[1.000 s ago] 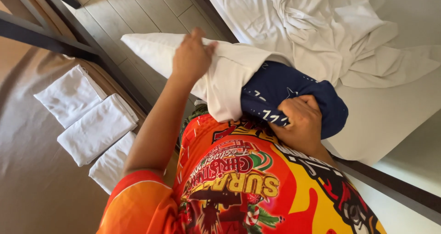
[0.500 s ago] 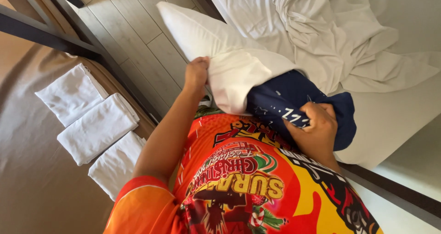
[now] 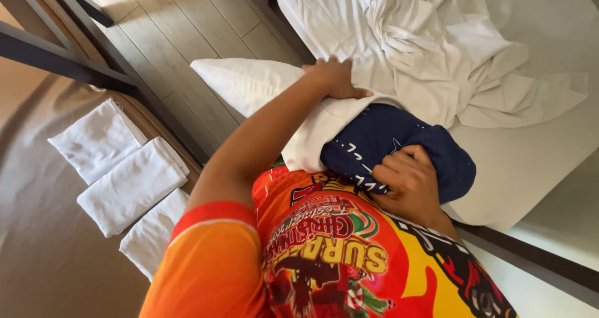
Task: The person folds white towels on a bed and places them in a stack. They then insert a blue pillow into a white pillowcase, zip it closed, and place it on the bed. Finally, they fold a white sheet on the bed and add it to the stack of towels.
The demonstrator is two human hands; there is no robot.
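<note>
— Pillow (image 3: 249, 84) position?

— White, held lengthwise over the edge of the bed (image 3: 530, 162). Its far end juts out above the wooden floor (image 3: 181, 24); its near end sits inside a navy pillowcase (image 3: 399, 137) against the person's chest.

— And the left hand (image 3: 334, 78)?

— Its arm reaches along the pillow, and its grip is closed over the top edge, fingers pressed into the white fabric.

— What about the right hand (image 3: 409, 184)?

— Its grip is clenched tight on a bunched fold of the navy pillowcase, near the opening.

— What lies around them?

— A crumpled white sheet (image 3: 424, 49) is heaped on the bed just beyond the pillow. To the left, across the strip of floor, three folded white towels (image 3: 134, 184) lie in a row on a brown bedspread (image 3: 37, 230), close together. A dark bar (image 3: 56, 49) runs beside them.
</note>
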